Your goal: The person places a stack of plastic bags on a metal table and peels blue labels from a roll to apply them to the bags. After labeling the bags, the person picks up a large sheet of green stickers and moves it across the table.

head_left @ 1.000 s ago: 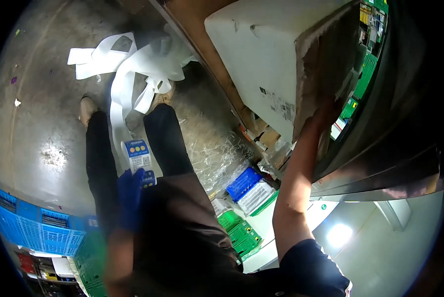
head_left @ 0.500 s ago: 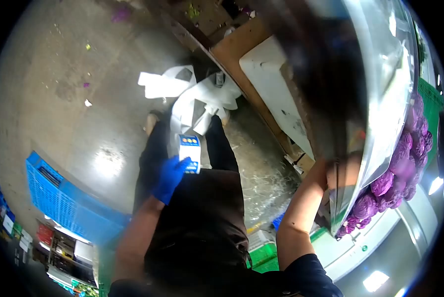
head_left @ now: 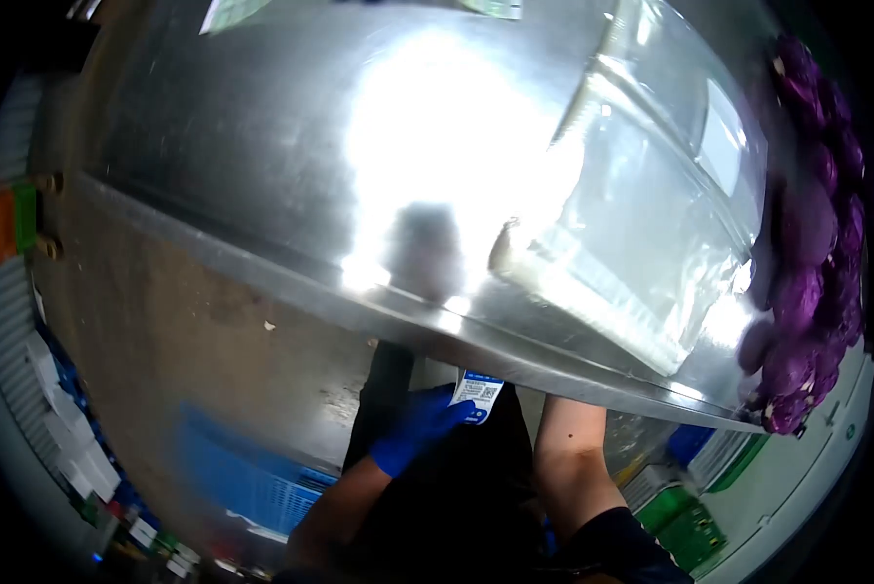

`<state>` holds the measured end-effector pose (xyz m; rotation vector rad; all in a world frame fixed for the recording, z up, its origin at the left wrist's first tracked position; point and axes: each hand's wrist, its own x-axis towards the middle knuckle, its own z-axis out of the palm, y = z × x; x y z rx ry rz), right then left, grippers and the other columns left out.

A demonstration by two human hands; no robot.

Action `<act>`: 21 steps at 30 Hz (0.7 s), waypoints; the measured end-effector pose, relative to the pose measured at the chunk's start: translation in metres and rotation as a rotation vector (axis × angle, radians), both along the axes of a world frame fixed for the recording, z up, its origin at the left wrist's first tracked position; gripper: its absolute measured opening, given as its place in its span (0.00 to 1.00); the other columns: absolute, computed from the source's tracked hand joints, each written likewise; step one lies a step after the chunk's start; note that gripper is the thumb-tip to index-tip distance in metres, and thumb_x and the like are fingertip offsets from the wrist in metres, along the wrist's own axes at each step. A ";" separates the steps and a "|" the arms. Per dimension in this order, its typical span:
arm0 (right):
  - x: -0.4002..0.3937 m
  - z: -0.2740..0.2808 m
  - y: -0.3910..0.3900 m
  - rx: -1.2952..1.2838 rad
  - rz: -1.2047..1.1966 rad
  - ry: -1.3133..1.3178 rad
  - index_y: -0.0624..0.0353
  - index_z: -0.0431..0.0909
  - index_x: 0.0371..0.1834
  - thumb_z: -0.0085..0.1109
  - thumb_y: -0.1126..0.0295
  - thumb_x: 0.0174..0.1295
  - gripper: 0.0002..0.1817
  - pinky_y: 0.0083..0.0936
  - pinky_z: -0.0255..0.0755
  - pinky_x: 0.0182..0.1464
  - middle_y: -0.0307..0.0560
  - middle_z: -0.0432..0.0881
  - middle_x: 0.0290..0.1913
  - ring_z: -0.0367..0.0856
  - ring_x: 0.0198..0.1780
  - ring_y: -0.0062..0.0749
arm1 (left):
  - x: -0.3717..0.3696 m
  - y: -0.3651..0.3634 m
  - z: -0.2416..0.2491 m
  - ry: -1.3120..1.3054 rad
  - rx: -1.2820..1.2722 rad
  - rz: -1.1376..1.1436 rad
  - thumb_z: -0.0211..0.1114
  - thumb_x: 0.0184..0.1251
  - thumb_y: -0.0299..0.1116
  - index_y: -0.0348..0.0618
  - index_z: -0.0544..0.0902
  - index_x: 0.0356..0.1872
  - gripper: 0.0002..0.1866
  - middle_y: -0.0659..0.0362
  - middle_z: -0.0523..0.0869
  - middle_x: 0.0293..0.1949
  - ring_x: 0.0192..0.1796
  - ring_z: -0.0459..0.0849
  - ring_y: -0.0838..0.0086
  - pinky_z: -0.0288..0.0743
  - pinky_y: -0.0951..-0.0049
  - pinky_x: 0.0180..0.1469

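Head view, looking steeply down the person's own body. The left hand (head_left: 419,425), in a blue glove, is closed around a small white label card (head_left: 478,392) with a blue band and a printed code — the card sits at waist height, just under the lower edge of a large shiny steel panel (head_left: 291,165) that fills most of the frame. The right forearm (head_left: 567,457) rises bare from a dark sleeve and passes up behind that edge; the right hand itself is hidden by the panel, so its grip cannot be told. A clear plastic sheet (head_left: 651,243) lies over the right part of the panel, bright with glare. At the far right edge, purple cabbages (head_left: 797,292) are bunched together beside the sheet. Below left, blurred, a blue crate (head_left: 252,477) stands on the concrete floor (head_left: 164,321); green crates (head_left: 690,516) show at lower right.
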<state>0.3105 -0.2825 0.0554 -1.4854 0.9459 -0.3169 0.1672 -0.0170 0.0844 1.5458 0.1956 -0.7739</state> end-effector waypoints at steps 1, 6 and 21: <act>-0.010 0.007 0.005 0.032 -0.005 0.015 0.66 0.71 0.58 0.48 0.60 0.69 0.22 0.31 0.72 0.54 0.54 0.76 0.55 0.77 0.52 0.40 | -0.003 -0.002 0.000 0.066 -0.009 -0.019 0.64 0.64 0.45 0.41 0.83 0.47 0.19 0.49 0.87 0.40 0.42 0.87 0.59 0.78 0.65 0.45; -0.051 0.035 0.022 0.153 -0.058 0.071 0.66 0.71 0.57 0.48 0.62 0.69 0.21 0.30 0.73 0.53 0.53 0.76 0.55 0.77 0.52 0.39 | 0.014 -0.007 0.030 0.156 0.095 0.011 0.66 0.63 0.38 0.37 0.83 0.46 0.16 0.51 0.87 0.39 0.42 0.86 0.67 0.78 0.68 0.47; -0.073 0.054 0.036 0.299 -0.158 0.102 0.64 0.71 0.57 0.50 0.67 0.68 0.17 0.27 0.76 0.51 0.52 0.77 0.53 0.78 0.51 0.35 | -0.023 0.002 0.011 0.246 0.196 0.142 0.61 0.68 0.30 0.35 0.72 0.60 0.21 0.50 0.77 0.56 0.59 0.76 0.65 0.71 0.66 0.59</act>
